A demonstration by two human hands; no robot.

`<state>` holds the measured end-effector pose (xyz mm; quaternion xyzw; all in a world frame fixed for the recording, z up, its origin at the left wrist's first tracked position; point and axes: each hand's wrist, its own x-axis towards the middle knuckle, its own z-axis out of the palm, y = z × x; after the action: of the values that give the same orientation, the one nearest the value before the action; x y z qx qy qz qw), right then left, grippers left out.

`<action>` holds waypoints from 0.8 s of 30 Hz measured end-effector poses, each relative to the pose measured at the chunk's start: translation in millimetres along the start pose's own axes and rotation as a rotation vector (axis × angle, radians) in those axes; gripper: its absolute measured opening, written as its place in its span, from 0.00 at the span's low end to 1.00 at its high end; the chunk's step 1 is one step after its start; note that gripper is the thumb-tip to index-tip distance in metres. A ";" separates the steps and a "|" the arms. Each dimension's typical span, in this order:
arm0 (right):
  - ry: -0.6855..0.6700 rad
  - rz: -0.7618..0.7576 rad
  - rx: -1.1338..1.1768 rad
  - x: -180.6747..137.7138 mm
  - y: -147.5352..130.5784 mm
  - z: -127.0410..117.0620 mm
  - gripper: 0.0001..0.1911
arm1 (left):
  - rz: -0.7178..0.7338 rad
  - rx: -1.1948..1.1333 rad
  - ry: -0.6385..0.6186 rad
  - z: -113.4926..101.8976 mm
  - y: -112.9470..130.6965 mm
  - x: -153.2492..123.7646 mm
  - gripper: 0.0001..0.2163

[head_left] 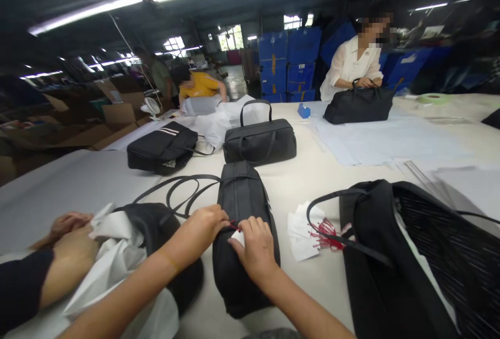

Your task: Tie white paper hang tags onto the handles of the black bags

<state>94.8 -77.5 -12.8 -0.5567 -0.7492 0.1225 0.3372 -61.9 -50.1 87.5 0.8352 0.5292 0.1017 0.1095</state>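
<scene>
A black handbag [247,276] lies lengthwise in front of me on the white table. My left hand [207,224] is closed in a pinch over its top, on the thin red string [233,223] of a hang tag. My right hand [255,245] grips the white hang tag [239,237], which is partly hidden under the fingers. Right of the bag lies a fanned pile of white tags [302,232] with red strings [328,235]. Long black straps [187,178] reach leftward from near the bag's far end.
A co-worker's arm [70,261] and white wrapping sheet [117,255] are close on my left, by another black bag. An open black bag [375,266] stands at right. Two more bags [260,141] [162,146] sit beyond. A person in white [351,63] handles a bag across the table.
</scene>
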 end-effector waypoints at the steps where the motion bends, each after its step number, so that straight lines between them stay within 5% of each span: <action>1: -0.003 -0.009 -0.061 1.1 -2.6 1.7 0.08 | -0.011 0.033 -0.071 -1.7 -0.5 -0.9 0.10; 7: 0.069 -0.046 -0.165 -9.6 -10.3 25.5 0.09 | -0.061 0.269 -0.191 -6.0 -2.3 -6.3 0.11; 12: 0.081 -0.066 -0.132 -2.8 -20.5 35.3 0.27 | -0.005 0.410 -0.198 -13.5 7.5 -5.1 0.08; 14: 0.082 -0.139 -0.049 6.8 -24.6 34.9 0.26 | 0.033 0.454 -0.233 -17.8 15.2 -2.9 0.07; 18: -0.052 -0.364 0.222 22.2 -22.9 31.2 0.09 | 0.056 0.489 -0.324 -27.1 27.8 -2.1 0.09; 24: -0.049 -0.657 0.242 9.0 3.9 3.7 0.14 | 0.135 0.187 -0.399 -44.7 40.2 -27.7 0.11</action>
<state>94.0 -67.2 -14.4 -0.2390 -0.8763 0.1086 0.4040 -51.7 -88.6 140.5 0.8788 0.4472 -0.1077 0.1270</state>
